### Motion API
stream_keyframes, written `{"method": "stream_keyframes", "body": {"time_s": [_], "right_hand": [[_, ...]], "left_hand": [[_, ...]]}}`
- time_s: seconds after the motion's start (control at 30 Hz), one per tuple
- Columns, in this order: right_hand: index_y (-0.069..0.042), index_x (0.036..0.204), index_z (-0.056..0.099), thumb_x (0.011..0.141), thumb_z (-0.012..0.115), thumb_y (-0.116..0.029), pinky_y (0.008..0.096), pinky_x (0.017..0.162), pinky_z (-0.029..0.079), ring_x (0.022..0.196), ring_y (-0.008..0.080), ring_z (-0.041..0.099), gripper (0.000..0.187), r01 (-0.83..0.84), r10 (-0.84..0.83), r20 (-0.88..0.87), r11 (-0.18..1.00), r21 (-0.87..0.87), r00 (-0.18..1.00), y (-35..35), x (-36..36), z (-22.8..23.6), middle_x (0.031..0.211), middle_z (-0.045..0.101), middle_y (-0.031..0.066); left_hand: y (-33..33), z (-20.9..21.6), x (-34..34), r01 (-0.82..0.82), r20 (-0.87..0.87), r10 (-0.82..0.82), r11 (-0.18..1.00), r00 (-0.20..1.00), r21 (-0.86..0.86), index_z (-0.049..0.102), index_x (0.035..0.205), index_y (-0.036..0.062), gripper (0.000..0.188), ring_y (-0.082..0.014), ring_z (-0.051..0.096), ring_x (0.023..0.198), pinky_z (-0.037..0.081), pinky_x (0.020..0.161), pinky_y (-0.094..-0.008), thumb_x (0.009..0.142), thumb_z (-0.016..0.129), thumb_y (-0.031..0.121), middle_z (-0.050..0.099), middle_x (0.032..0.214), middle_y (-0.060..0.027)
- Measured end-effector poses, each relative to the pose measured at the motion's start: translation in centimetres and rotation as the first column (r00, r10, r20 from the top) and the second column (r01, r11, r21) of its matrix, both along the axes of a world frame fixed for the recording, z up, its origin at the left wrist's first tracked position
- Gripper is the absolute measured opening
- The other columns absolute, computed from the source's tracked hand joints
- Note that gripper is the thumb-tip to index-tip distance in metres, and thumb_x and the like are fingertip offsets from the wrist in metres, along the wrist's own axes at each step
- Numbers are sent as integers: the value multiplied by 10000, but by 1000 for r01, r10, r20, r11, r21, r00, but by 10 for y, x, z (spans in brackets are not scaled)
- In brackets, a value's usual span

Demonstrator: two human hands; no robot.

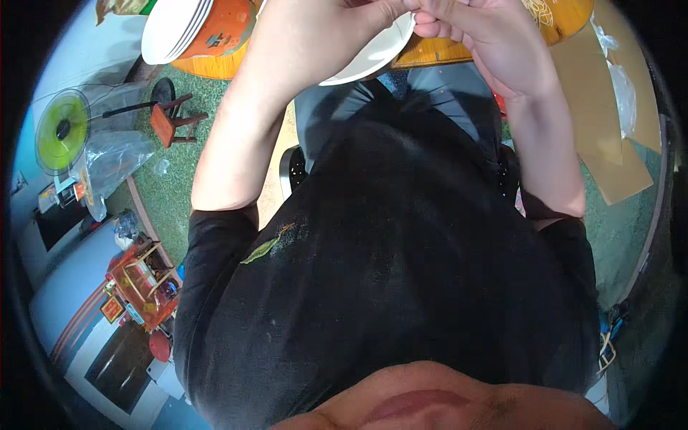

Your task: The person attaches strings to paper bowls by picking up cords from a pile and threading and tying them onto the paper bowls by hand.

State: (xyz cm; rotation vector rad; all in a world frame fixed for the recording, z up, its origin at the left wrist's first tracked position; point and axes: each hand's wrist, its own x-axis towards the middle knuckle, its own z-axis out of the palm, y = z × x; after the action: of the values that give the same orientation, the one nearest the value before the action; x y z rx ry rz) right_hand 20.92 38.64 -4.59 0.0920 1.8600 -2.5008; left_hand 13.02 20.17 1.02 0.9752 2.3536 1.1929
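My left hand (326,32) and my right hand (494,39) meet at the top edge of the view, thumbs and fingertips pinched close together. Whatever sits between the fingertips, if anything, is too small or hidden to make out. Partly covered by my left hand, a white shallow dish (376,56) lies just below the fingers at the table's near edge. To the left of my left forearm, a stack of orange paper bowls with white insides (215,32) lies tipped on its side.
The round wooden table (459,51) curves in front of my lap. Pale stringy pieces (539,11) lie on its right. Flattened cardboard (609,129) covers the floor at right. A small wooden stool (172,122) and a green fan (63,130) stand at left.
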Motion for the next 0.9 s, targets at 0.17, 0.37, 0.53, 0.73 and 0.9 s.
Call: {"method": "stream_keyframes", "body": {"time_s": [0.17, 0.37, 0.53, 0.73, 0.9], "right_hand": [[54, 992, 706, 1005, 664, -113, 238, 755, 528, 782, 115, 645, 172, 3, -3, -4, 1000, -7, 1000, -2, 2, 4, 874, 701, 58], [71, 1017, 706, 978, 686, -86, 237, 743, 534, 785, 110, 651, 163, 94, -95, 24, 995, 38, 995, -8, 3, 10, 884, 709, 68], [84, 1037, 690, 974, 659, -36, 237, 728, 538, 775, 106, 649, 138, 62, -60, -19, 990, 126, 998, -7, 2, 9, 885, 706, 72], [58, 1016, 664, 984, 618, -6, 236, 736, 535, 775, 110, 641, 85, -18, 20, -10, 990, 143, 1000, -3, -1, 11, 876, 692, 63], [36, 1014, 671, 991, 611, -10, 238, 749, 536, 790, 114, 648, 79, -308, 118, -517, 904, -298, 848, 6, -18, -33, 887, 701, 62]], "left_hand": [[1, 0, 5, -73, -173, 59, 994, 983, -80, 716, 891, -54, 123, -123, 650, 633, 523, 600, -285, 915, 734, 65, 697, 705, -93], [-4, -3, 8, -4, -301, 10, 1000, 954, 20, 679, 894, -38, 113, -138, 656, 670, 520, 625, -284, 920, 719, 65, 685, 752, -112], [-8, -6, 6, -7, -230, 18, 999, 973, 50, 683, 901, -34, 135, -153, 660, 688, 529, 646, -292, 921, 739, 88, 681, 755, -104], [-7, -9, -2, 39, -150, -45, 998, 988, -44, 720, 944, -26, 164, -158, 684, 702, 545, 656, -303, 905, 775, 123, 721, 798, -113], [2, 10, 3, 42, -77, -47, 997, 996, -60, 752, 927, -19, 160, -183, 708, 683, 549, 638, -330, 904, 774, 138, 741, 786, -129]]}}
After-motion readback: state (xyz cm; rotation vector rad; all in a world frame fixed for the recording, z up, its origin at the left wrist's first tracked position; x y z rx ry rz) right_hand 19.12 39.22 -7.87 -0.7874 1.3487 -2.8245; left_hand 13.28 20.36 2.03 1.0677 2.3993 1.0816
